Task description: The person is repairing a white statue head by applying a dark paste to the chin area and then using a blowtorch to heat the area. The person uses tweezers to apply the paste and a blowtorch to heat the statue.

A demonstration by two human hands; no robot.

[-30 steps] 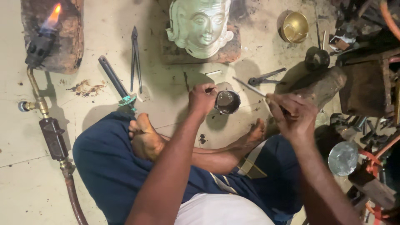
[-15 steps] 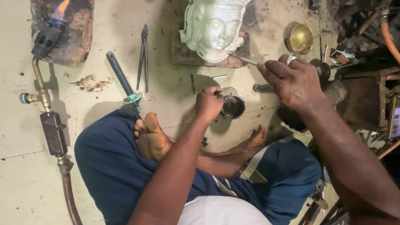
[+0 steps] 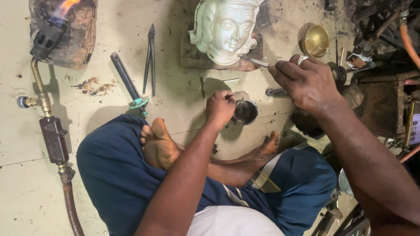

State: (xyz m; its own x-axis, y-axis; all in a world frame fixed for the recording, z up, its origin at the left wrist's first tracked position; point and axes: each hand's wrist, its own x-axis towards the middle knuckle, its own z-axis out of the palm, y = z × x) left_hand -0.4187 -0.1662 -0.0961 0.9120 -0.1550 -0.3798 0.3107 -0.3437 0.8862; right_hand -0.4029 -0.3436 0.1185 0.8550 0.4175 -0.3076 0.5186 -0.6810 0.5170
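Our left hand [image 3: 221, 107] has its grip closed on the rim of a small dark cup [image 3: 245, 112] on the floor. Our right hand [image 3: 308, 81] pinches a thin metal tool [image 3: 254, 61], tip just below the silver mask [image 3: 225, 28].

Silver-white face mask [image 3: 225, 30] — brass bowl [image 3: 316, 40] — navy trousers [image 3: 118, 175].

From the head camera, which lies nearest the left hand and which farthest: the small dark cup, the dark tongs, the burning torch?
From the left hand:
1. Small dark cup, touching it on its right.
2. Dark tongs, on the floor up-left.
3. Burning torch, far left corner.
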